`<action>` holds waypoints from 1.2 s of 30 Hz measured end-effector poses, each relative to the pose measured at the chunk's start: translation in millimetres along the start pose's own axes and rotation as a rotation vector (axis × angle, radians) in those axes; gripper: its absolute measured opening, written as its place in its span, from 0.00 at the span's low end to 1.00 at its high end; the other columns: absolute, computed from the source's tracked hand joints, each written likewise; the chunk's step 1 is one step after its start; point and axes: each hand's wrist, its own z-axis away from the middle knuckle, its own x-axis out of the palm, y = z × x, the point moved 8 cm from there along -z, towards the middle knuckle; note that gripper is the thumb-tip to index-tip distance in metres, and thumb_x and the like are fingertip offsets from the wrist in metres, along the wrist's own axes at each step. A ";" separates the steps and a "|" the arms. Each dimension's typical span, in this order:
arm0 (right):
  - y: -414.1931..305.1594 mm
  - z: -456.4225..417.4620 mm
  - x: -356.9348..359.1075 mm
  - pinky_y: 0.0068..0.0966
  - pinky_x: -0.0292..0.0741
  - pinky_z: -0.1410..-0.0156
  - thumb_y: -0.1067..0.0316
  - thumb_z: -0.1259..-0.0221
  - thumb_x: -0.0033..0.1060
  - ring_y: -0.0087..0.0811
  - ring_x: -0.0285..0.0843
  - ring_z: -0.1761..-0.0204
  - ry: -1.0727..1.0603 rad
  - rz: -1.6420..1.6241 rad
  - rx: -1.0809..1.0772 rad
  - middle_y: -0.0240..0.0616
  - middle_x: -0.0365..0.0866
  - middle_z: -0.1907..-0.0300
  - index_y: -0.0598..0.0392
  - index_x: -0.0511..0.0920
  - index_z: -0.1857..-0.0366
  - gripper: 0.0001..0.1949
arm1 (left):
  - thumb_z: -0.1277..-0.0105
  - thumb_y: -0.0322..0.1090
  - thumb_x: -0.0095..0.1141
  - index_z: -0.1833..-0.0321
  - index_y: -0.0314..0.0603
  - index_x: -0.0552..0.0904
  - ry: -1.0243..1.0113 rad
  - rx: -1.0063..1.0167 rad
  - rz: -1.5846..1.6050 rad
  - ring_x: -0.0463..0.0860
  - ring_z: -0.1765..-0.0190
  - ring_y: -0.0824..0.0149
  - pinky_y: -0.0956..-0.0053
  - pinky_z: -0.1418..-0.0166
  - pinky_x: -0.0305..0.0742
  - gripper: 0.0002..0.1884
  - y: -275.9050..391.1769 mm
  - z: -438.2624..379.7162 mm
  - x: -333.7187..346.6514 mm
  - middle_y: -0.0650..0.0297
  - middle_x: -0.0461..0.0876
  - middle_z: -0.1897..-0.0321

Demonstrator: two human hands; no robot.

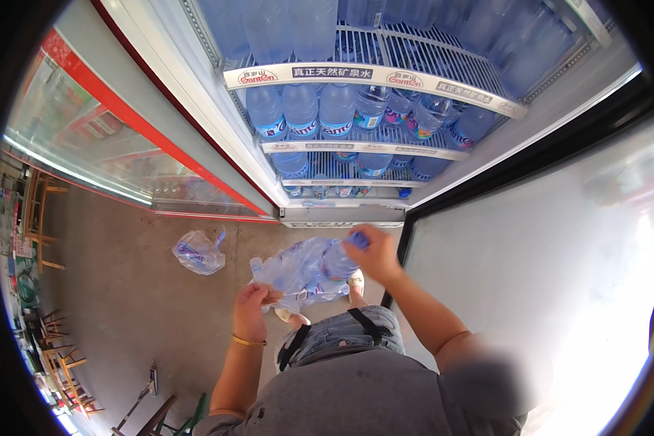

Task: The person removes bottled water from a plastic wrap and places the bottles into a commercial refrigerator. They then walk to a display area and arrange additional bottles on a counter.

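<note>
My right hand (pixel 377 256) grips a clear plastic water bottle (pixel 339 260) by its blue cap end. The bottle is tilted over a clear plastic wrap pack (pixel 294 267) low in front of my legs. With its fingers pinched, my left hand (pixel 254 302) holds the near left edge of that wrap. Some labelled bottles seem to show through the film, but the folds hide how many. Before me stands an upright drinks fridge, its wire shelves holding several water bottles (pixel 335 111).
The fridge's glass door (pixel 501 256) stands open on my right. Crumpled plastic wrap (pixel 199 252) lies on the concrete floor to the left. A red-framed display cooler (pixel 141 141) adjoins the fridge. Wooden stools (pixel 65 376) and a long-handled tool (pixel 151 379) are at lower left.
</note>
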 end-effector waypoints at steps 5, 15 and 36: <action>-81.4 -37.2 -129.5 0.16 0.67 0.71 0.75 0.59 0.64 0.18 0.69 0.75 0.619 -0.120 -0.188 0.31 0.72 0.79 0.60 0.75 0.72 0.09 | 0.42 0.29 0.47 0.70 0.34 0.74 0.033 -0.025 -0.002 0.80 0.68 0.66 0.77 0.62 0.73 0.05 -22.8 -4.2 2.7 0.61 0.78 0.75; -27.4 -123.2 -116.9 0.32 0.70 0.73 0.67 0.57 0.64 0.45 0.70 0.75 0.937 0.445 -0.664 0.43 0.71 0.73 0.56 0.71 0.66 0.14 | 0.43 0.30 0.47 0.70 0.34 0.75 0.073 -0.033 -0.075 0.81 0.69 0.65 0.77 0.62 0.73 0.06 -13.2 -2.6 -18.1 0.61 0.78 0.74; 92.8 -59.8 58.9 0.34 0.70 0.62 0.67 0.45 0.49 0.42 0.74 0.65 -0.072 0.568 -0.099 0.45 0.74 0.74 0.55 0.73 0.70 0.05 | 0.43 0.30 0.47 0.70 0.34 0.76 -0.003 -0.040 -0.008 0.81 0.67 0.64 0.75 0.61 0.73 0.06 -13.6 3.8 -19.7 0.60 0.78 0.73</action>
